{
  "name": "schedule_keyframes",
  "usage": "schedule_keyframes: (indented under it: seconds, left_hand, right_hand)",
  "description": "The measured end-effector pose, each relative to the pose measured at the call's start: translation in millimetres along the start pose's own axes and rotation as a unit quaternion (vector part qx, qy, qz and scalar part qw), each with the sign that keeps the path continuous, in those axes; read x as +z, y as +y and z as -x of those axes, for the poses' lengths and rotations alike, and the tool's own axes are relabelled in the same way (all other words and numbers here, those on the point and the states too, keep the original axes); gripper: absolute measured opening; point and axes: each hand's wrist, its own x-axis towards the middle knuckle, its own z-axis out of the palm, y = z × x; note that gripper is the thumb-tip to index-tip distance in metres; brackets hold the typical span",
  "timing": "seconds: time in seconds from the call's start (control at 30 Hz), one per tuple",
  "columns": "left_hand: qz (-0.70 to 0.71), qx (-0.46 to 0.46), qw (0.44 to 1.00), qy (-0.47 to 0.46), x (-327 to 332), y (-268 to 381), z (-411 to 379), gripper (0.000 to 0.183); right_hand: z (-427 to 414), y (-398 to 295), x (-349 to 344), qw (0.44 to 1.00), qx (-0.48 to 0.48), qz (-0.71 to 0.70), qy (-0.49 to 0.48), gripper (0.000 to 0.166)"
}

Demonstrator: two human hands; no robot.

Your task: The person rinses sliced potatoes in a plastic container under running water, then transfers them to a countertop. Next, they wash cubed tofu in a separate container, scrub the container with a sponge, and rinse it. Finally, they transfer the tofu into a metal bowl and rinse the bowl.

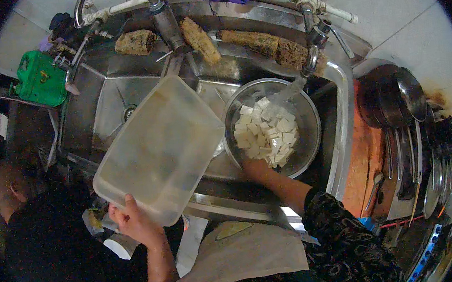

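Observation:
My left hand [131,219] grips the near-left corner of a translucent plastic container [157,147], with the thumb on top of its rim. The container is tilted over the sink, its right corner touching or overlapping the rim of a metal bowl [318,128]. The bowl stands in the right part of the sink and holds many flat, pale white pieces [268,131], with water running in from a tap [312,61]. At the bowl's near-left side is my right hand [256,170], low beside the pieces; its fingers are blurred and partly hidden, so their hold cannot be told.
Several loofah-like scrubbers [200,41] lie along the back ledge of the steel sink [111,99]. A green plastic jug [42,79] stands at the left. Pans [389,96] and utensils hang at the right. Another person [56,239] in dark clothing is close on the left.

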Motion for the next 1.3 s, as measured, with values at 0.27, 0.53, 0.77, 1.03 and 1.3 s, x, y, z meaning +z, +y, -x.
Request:
schedule_keyframes:
  seconds: [0.27,0.53,0.77,1.03,1.3]
  left_hand:
    - [0.128,-0.227,0.965,-0.035,57.0,-23.5,38.7,0.018]
    - [0.14,-0.345,0.92,-0.118,114.0,-74.1,76.9,0.02]
    - [0.114,-0.307,0.92,-0.215,149.0,-82.7,48.6,0.021]
    - [0.122,-0.37,0.894,-0.22,152.2,-56.7,45.3,0.024]
    - [0.196,-0.413,0.867,-0.2,158.9,-129.9,27.4,0.031]
  right_hand:
    - [50.2,30.2,-24.1,0.992,-0.068,0.028,-0.105,0.031]
    - [8.0,159.5,-23.3,0.972,0.04,-0.182,0.144,0.032]
    - [-27.4,203.4,-49.9,0.959,0.056,-0.123,0.25,0.034]
    - [-47.8,235.0,-18.2,0.943,0.039,-0.131,0.303,0.044]
    - [-48.1,224.4,-23.7,0.917,0.005,-0.155,0.368,0.042]
